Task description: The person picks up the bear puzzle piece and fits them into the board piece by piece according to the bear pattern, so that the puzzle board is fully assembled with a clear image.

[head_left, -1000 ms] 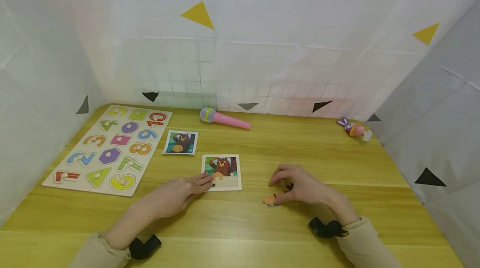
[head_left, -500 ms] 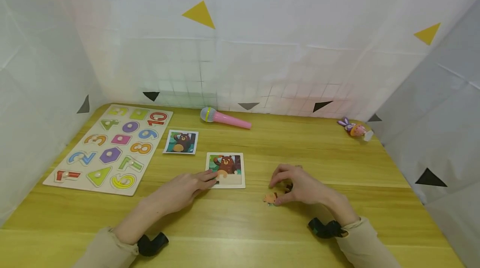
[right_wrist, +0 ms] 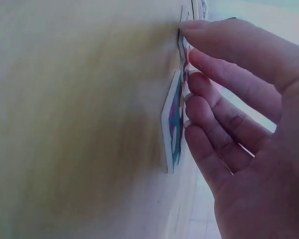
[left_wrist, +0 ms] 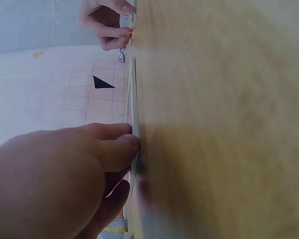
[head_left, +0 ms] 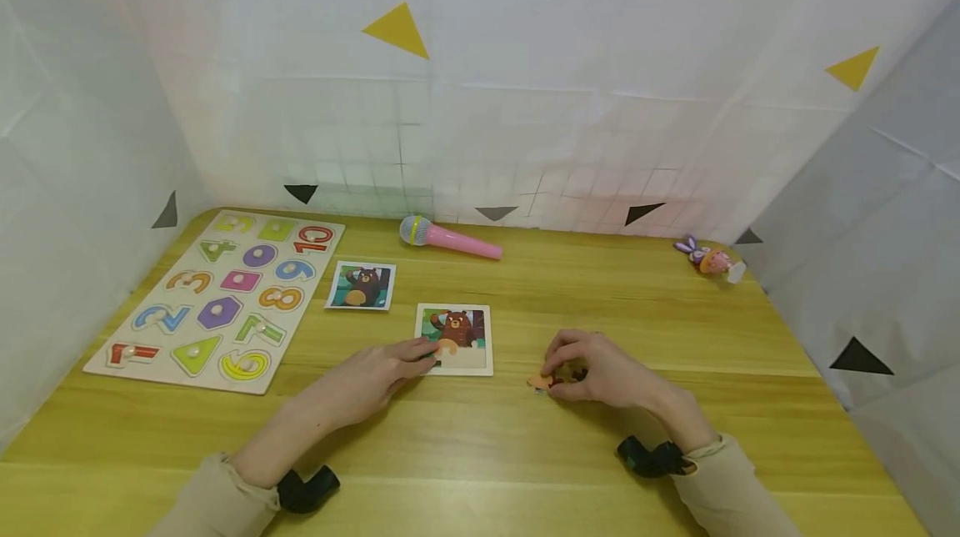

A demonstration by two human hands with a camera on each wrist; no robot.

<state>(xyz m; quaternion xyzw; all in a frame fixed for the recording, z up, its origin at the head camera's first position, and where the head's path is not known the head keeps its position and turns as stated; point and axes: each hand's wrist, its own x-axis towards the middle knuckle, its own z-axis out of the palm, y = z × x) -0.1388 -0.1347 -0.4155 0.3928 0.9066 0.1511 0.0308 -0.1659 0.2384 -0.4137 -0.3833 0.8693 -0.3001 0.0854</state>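
In the head view my left hand (head_left: 375, 383) lies with its fingertips over the left edge of a square bear puzzle board (head_left: 472, 360). Its upper part shows the bear, and bare wood shows in its lower part. My right hand (head_left: 600, 370) pinches an orange-and-brown puzzle piece (head_left: 537, 382) between thumb and index finger, to the right of the board. Below its other fingers, a second puzzle piece (right_wrist: 172, 127) with a green and purple face lies on the table in the right wrist view; the hand mostly covers it in the head view.
A bear picture card (head_left: 361, 286) lies behind the left hand. Farther left is a number-and-shape peg board (head_left: 247, 270). A pink toy microphone (head_left: 450, 238) lies at the back, and a small rabbit-eared toy (head_left: 708, 259) near the right edge. White sheets surround the table.
The left hand and puzzle board have shifted to the right and slightly away. The right thumb and index finger have closed on the orange piece, which has moved slightly away from the body.
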